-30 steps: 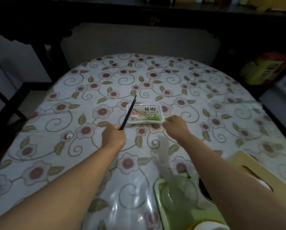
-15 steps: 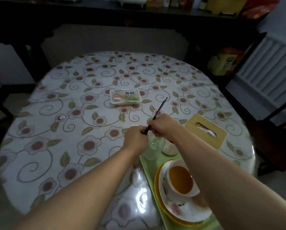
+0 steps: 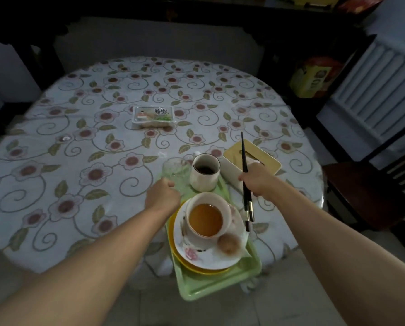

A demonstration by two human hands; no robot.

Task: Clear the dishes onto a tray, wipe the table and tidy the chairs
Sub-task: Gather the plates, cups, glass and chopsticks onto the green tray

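Observation:
A pale green tray [image 3: 211,287] juts over the near edge of the flowered table [image 3: 79,165]. On it stand a bowl of orange liquid [image 3: 206,218] on stacked plates [image 3: 204,260], a white mug [image 3: 205,172] and a clear glass [image 3: 176,169]. My right hand [image 3: 259,181] grips dark chopsticks [image 3: 245,175] just right of the tray, tips pointing away from me. My left hand [image 3: 162,196] hovers as a fist at the tray's left edge, holding nothing. A sealed food pack [image 3: 153,116] lies mid-table.
A yellow-topped tissue box [image 3: 252,156] sits right of the mug. A dark wooden chair [image 3: 366,194] stands at the table's right, a radiator [image 3: 380,90] behind it. A small round brown item [image 3: 228,243] lies on the top plate.
The chopsticks passed from my left hand to my right, which carried them to the right of the tray. My left hand drew back, curled. The view dropped toward the tray.

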